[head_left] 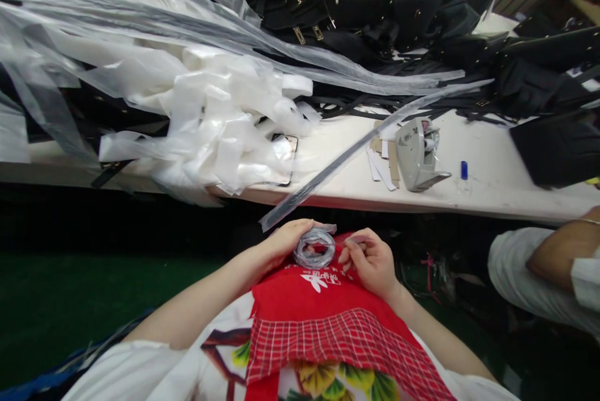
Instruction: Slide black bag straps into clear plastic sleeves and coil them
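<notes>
A rolled-up coil of clear plastic strip (302, 256) is in my left hand (287, 238), held in front of the red apron (300, 301). The coil forms a ring with an open middle, and a short end sticks out at its top right. Just right of the coil, my right hand (374, 262) is closed in a pinch, apart from the roll. What lies between its fingertips, if anything, is too small to make out. A long flat clear plastic strip (337, 160) slants across the table, its near end hanging over the edge just above my left hand.
White plastic film (210, 113) is heaped on the table (492, 192) at left, partly covering a phone (291, 160). A tape dispenser (411, 154), card scraps (387, 160) and a small blue object (464, 170) lie farther right. Black bags (365, 1) fill the back. Another person's arm (557, 257) is at right.
</notes>
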{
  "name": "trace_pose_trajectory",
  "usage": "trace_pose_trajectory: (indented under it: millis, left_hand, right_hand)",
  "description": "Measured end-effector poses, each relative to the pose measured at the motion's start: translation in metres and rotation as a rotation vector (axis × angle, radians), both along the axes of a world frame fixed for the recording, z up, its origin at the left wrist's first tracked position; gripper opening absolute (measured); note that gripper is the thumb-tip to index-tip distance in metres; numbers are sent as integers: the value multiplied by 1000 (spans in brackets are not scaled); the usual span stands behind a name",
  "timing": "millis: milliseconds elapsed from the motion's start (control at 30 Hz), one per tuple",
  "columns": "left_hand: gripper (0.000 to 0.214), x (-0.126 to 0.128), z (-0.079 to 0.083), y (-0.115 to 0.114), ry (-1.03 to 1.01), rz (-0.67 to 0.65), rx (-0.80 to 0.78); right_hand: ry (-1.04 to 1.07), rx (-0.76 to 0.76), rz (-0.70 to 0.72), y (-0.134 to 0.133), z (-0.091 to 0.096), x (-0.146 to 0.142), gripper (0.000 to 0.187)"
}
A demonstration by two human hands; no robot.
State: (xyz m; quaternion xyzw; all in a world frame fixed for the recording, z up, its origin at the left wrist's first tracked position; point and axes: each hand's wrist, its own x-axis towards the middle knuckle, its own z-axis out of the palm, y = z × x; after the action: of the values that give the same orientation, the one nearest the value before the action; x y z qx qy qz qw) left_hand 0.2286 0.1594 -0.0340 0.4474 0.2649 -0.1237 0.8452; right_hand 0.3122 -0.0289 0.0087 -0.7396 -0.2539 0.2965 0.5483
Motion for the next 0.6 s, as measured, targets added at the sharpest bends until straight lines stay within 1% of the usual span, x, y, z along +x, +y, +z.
trace_pose_trajectory:
  millis: [67, 133, 167, 233, 300, 400, 500, 600]
  left_hand:
    - [44, 1, -1, 0, 18, -16, 11]
    - [43, 1, -2, -1, 18, -9, 51]
    - [42, 1, -4, -1, 12, -1, 77]
    - [44, 1, -7, -2, -6, -3, 127]
    - [51, 2, -10, -3, -27, -36, 177]
    - [55, 4, -13, -4, -66, -63, 257]
    - [46, 6, -10, -2, -96, -61, 337]
    - [34, 7, 2, 0, -136, -96, 420]
  right_hand:
    - [-261, -45, 24, -4, 1, 3, 14]
    - [-548, -61, 83, -6, 2, 5, 10]
    - [-660, -56, 121, -7, 2, 6, 9]
    - [-787, -47, 198, -6, -1, 6, 11]
    - [-820, -75, 255, -2, -7, 4, 16]
    - [-788, -147, 300, 5, -17, 0, 20]
    - [-711, -183, 307, 13, -18, 2, 21]
    - [-643, -174, 218, 20, -12, 12, 20]
